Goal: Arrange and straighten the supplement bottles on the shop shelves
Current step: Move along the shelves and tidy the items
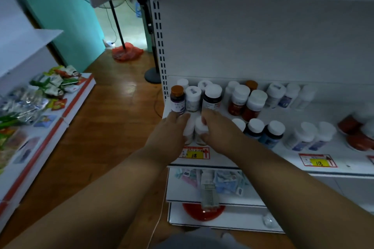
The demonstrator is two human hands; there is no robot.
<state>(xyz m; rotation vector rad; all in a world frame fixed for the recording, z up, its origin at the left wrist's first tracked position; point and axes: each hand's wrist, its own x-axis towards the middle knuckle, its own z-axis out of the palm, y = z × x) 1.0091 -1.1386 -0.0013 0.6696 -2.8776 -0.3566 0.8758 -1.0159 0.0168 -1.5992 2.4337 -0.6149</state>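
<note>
both hands cup two white-capped bottles (197,129) at the shelf's front edge, just above the yellow price tag (194,153): left hand (170,133) and right hand (217,129) curled round them, seemingly squaring the pair into line.

We can read very little here. On the front edge of the white shelf (253,164) there are two price tags. The left price tag (195,152), just under our hands, has a red border, a red arrow pointing up and a yellow field where we read the handwritten number "118". The right price tag (318,160) looks the same, and we read "118" on its yellow field also. The small print on both tags is too blurred for us. The bottles (235,100) on the shelf have labels, but we cannot read any word or brand on them.
</note>
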